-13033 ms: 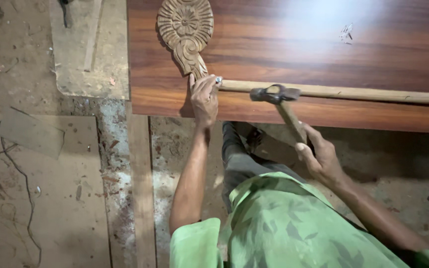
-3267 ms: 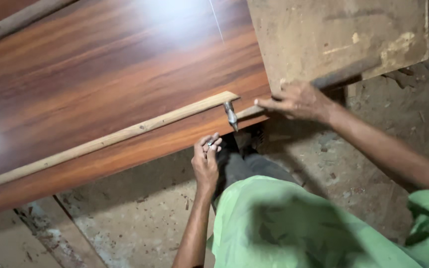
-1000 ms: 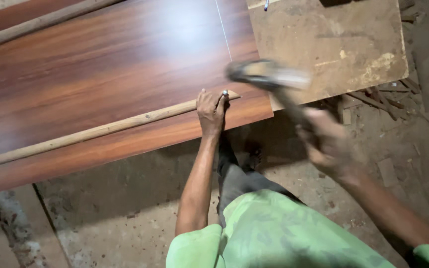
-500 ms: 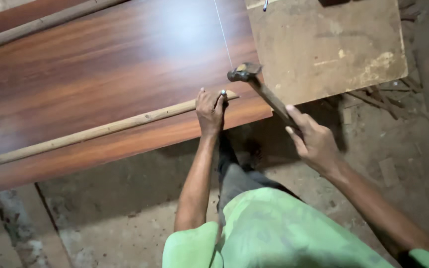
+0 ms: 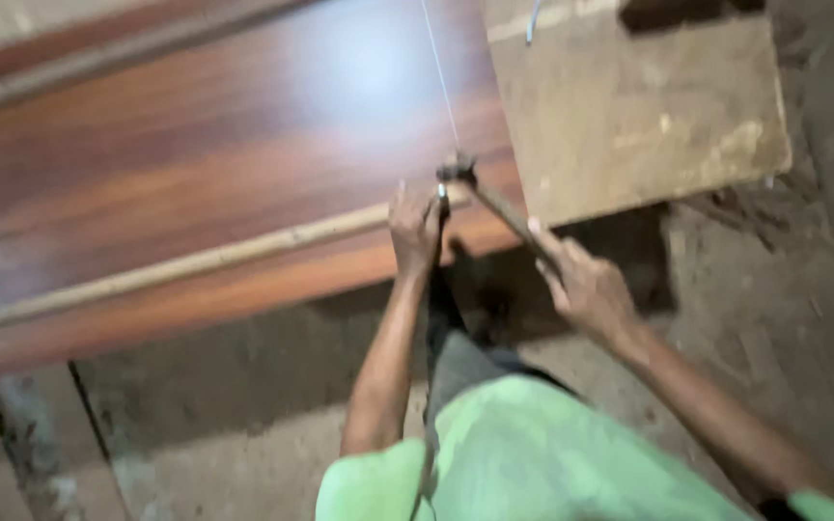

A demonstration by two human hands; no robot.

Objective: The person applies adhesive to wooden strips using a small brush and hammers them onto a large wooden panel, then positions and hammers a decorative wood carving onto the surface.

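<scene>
Nailing step. Left hand point(image 5: 415, 227) pinches a nail point(image 5: 442, 198) upright at the end of the pale strip point(image 5: 214, 259) lying on the brown panel point(image 5: 243, 145). Right hand point(image 5: 586, 285), grip clenched on the hammer point(image 5: 489, 201), head at the nail. Judgement: next blow needs square aim, clear of the fingers.

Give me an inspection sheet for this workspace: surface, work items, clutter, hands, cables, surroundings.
Surface: glossy red-brown panel lying flat, with glare on it.
Work items: long pale strip lies along the panel near its front edge; hammer has its head down at the strip's right end.
Clutter: rough board overlaps the panel's right end.
Hands: left hand rests on the strip's end; whether it pinches a nail cannot be told. Right hand grips the hammer handle.
Cables: thin pale line runs across the panel; whether it is a string or a mark cannot be told.
Surroundings: dusty floor with debris.
</scene>
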